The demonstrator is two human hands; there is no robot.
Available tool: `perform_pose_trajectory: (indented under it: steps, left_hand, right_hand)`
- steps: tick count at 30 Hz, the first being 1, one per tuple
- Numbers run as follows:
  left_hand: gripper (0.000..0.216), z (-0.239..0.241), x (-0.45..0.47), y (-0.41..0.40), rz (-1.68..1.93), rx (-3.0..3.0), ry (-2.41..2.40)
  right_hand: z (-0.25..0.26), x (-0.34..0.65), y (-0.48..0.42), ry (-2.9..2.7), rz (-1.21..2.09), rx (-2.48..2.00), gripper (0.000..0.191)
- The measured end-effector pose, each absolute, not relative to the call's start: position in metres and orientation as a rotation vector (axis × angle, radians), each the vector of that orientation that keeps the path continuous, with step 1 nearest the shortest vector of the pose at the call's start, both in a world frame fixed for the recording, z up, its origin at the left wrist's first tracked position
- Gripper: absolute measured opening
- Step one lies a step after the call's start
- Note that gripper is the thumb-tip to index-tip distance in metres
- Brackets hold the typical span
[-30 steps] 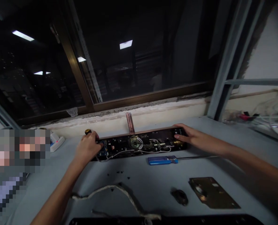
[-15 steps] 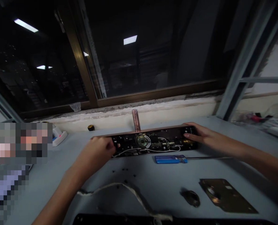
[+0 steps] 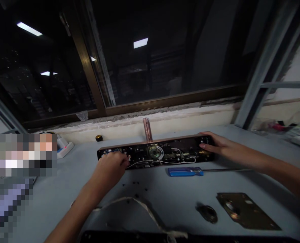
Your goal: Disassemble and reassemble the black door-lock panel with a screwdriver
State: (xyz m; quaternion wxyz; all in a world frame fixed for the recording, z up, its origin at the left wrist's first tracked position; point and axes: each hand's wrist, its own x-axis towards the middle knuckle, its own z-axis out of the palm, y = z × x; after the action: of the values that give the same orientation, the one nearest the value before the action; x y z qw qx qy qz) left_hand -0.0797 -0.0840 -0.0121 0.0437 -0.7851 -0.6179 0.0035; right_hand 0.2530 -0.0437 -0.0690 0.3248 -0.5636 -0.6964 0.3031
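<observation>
A long opened door-lock body (image 3: 165, 153) lies across the grey table, its circuit parts and white wires exposed, with a copper-coloured handle (image 3: 147, 129) sticking up behind it. My left hand (image 3: 111, 169) is curled at the lock's near left edge, fingertips pinched together by the white wires; what they hold is hidden. My right hand (image 3: 212, 143) rests on the lock's right end, fingers laid over its edge and gripping it. A blue-handled screwdriver (image 3: 185, 171) lies just in front of the lock.
A brass-coloured plate (image 3: 246, 211) and a dark round part (image 3: 207, 213) lie at the near right. A white cord (image 3: 140, 207) curls across the near table above a black panel (image 3: 190, 238). Small screws (image 3: 134, 184) are scattered mid-table. A small knob (image 3: 98, 138) and a white device (image 3: 64, 147) sit by the window ledge.
My left hand has left the lock's far left end, uncovering the small knob behind it, and drawn toward me to the near edge by the wires. The right hand has stayed on the right end.
</observation>
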Motion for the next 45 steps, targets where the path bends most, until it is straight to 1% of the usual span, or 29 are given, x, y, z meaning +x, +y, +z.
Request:
perform_pose_trajectory:
  steps: [2,6,16,23,29,37,45]
  left_hand:
    - [0.026,-0.009,-0.082,-0.082,-0.025,-2.424,-1.935]
    - [0.029,-0.012,-0.082,-0.078,0.020,-2.420,-2.009]
    - [0.036,-0.020,-0.068,-0.081,0.046,-2.152,-2.001]
    - [0.033,-0.026,-0.066,-0.081,0.005,-2.193,-1.878]
    - [0.031,-0.024,-0.065,-0.078,-0.012,-2.192,-1.945]
    - [0.035,-0.024,-0.060,-0.080,0.002,-2.136,-1.962]
    - [0.033,-0.024,-0.062,-0.078,-0.006,-2.179,-1.967]
  right_hand:
    - [-0.067,0.251,-0.044,-1.813,0.787,-1.467,0.037]
    - [-0.067,0.250,-0.044,-1.786,0.803,-1.459,0.037]
    - [-0.079,0.259,-0.035,-1.795,0.818,-1.390,0.038]
    - [-0.078,0.260,-0.036,-1.839,0.837,-1.350,0.032]
    - [-0.080,0.260,-0.036,-1.830,0.842,-1.365,0.037]
    - [-0.083,0.262,-0.034,-1.843,0.828,-1.378,0.035]
    - [-0.077,0.256,-0.038,-1.793,0.805,-1.400,0.032]
